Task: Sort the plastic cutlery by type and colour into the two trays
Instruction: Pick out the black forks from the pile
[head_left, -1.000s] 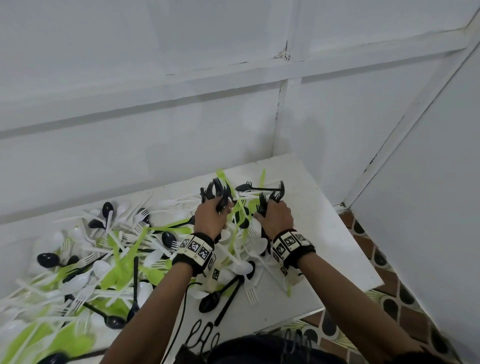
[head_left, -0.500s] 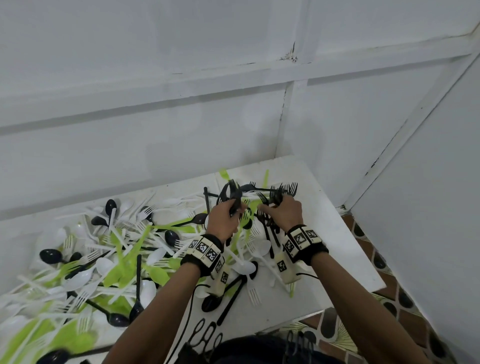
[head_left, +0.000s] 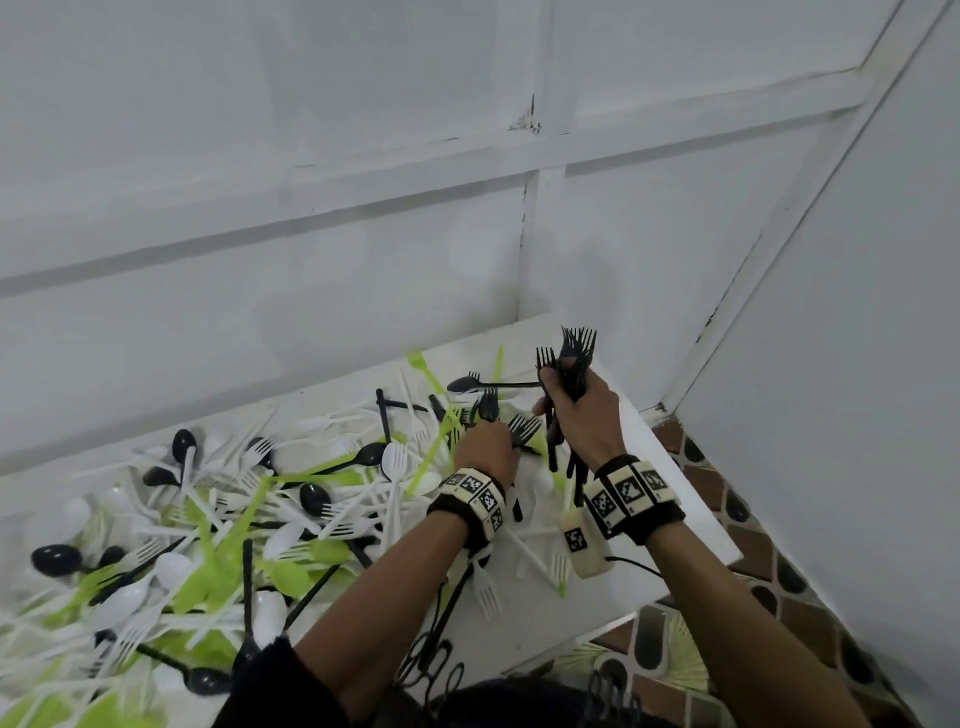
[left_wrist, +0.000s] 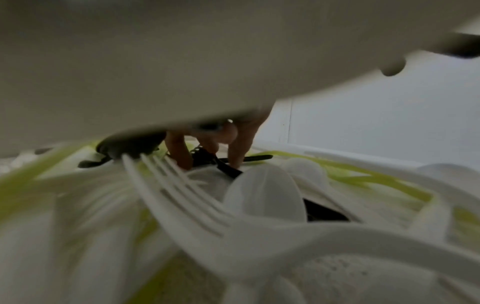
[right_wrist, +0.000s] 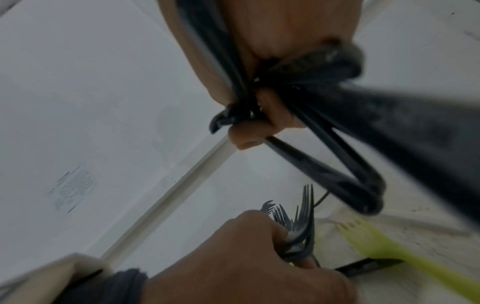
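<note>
The black forks (head_left: 571, 358) and spoons (head_left: 314, 500) are glossy smooth plastic, the white cutlery (head_left: 363, 525) looks matt plastic, and the wristbands (head_left: 631, 499) are dark cloth.

Right hand lifts its forks; left hand drops to the pile

A second ago both hands were level over the far end of the heap, each holding black forks with tines up. The right hand (head_left: 584, 415) has since risen and drawn away toward the table's far right corner, its bundle of forks (head_left: 571, 358) now larger and standing clear above the pile. The left hand (head_left: 485, 449) has sunk to the cutlery and grips a few black forks (head_left: 511, 428) low among the green and white pieces, no longer held up. The hands, close half a second ago, have parted vertically; the head view has tilted slightly too.
</note>
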